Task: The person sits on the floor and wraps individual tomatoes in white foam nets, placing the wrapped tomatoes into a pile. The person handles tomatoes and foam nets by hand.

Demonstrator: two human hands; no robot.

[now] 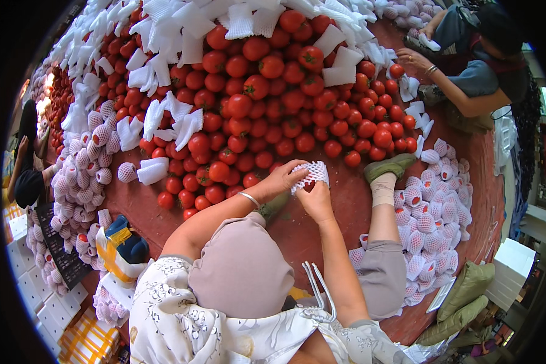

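Between my two hands is a white foam net sleeve [317, 173], stretched open, with a red tomato partly visible inside. My left hand [284, 177], with a bangle at the wrist, grips the sleeve's left side. From below, my right hand [316, 200] reaches to the sleeve's lower edge and holds the tomato. Beyond them lies a large heap of bare red tomatoes [255, 109]. Flat, unused foam sleeves [177, 22] cover its top and left parts, and one sleeve [153, 170] rests on the red floor left of my hands.
Piles of tomatoes in foam nets lie at the right [430, 218] and left [79, 177]. A co-worker [473, 68] sits at the upper right, hands near the heap. Another person [27, 159] is at the far left. White foam boxes [50, 314] stand lower left, another [512, 273] lower right.
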